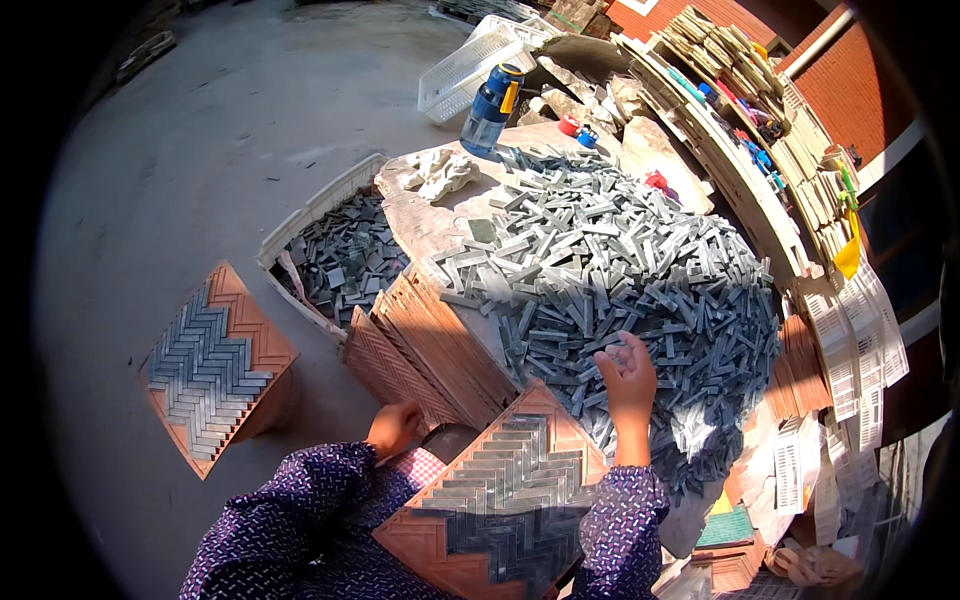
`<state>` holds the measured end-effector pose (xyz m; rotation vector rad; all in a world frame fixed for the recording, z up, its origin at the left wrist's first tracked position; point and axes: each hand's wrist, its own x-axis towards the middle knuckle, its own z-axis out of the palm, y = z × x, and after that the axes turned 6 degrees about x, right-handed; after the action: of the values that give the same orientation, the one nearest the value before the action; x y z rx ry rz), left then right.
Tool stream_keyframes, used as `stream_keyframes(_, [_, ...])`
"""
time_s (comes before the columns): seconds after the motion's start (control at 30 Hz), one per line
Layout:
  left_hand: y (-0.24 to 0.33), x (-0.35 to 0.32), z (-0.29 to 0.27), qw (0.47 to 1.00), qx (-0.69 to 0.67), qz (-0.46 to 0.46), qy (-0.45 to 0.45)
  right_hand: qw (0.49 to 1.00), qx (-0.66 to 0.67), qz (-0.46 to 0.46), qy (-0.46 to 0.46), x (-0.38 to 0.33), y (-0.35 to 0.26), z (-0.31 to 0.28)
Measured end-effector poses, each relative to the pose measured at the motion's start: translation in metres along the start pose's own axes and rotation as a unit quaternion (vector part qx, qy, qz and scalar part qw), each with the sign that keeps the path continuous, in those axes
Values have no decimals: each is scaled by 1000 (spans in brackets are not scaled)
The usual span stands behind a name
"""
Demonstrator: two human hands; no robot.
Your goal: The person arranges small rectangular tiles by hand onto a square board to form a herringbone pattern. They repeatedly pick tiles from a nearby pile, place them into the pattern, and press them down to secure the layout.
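Over the near part of a big heap of grey tile strips [600,240] is my right hand [630,385], its fingers loosely curved and the thumb apart from them. No strip shows clearly in its grasp. My left hand [396,428] is closed beside a stack of ribbed brown trays [440,340]; whatever it may hold is hidden. In front of me, partly behind my right forearm, lies a tilted brown tray [425,545] filled with grey strips in a herringbone pattern [510,490]. My left hand is apart from that pattern.
Another brown tray [262,330] with herringbone strips stands at left. A white crate [300,225] holds dark tile pieces. Beyond the heap are a blue bottle [490,110], a crumpled pale cloth [440,173] and a white basket [470,70]. White plastic grids [855,340] line the right.
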<state>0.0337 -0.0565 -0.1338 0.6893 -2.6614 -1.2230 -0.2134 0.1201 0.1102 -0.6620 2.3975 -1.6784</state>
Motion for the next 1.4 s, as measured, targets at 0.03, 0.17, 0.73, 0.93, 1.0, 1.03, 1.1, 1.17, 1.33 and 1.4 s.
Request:
stream_keyframes(0.03, [-10,0,8,997,65,20,19,999,40,27,-17,-15,5,-7])
stream_keyframes(0.17, [-22,14,21,961,234,139,50,994,72,69,-33,-77,25,-45])
stream_keyframes(0.73, [-19,97,12,846,441,263,-144,948,18,262,178,-267,66,-126])
stream_keyframes(0.93, [-38,119,-28,818,424,343,-183,957,28,237,168,-272,67,-142])
stream_keyframes(1.0, [-8,122,-74,809,411,366,-205,956,31,234,173,-275,79,-144])
stream_keyframes(1.03, [-8,126,-91,822,391,371,-183,957,48,222,179,-271,85,-141])
stream_keyframes(1.1, [-7,129,-122,842,352,385,-136,959,72,208,178,-264,83,-132])
stream_keyframes(1.17, [17,133,-152,825,420,340,-164,961,83,205,168,-252,69,-117])
stream_keyframes(1.33, [105,127,-240,786,502,320,-167,984,131,106,64,-233,44,-94])
stream_keyframes(1.4, [135,122,-269,791,495,322,-157,982,156,107,29,-225,27,-84])
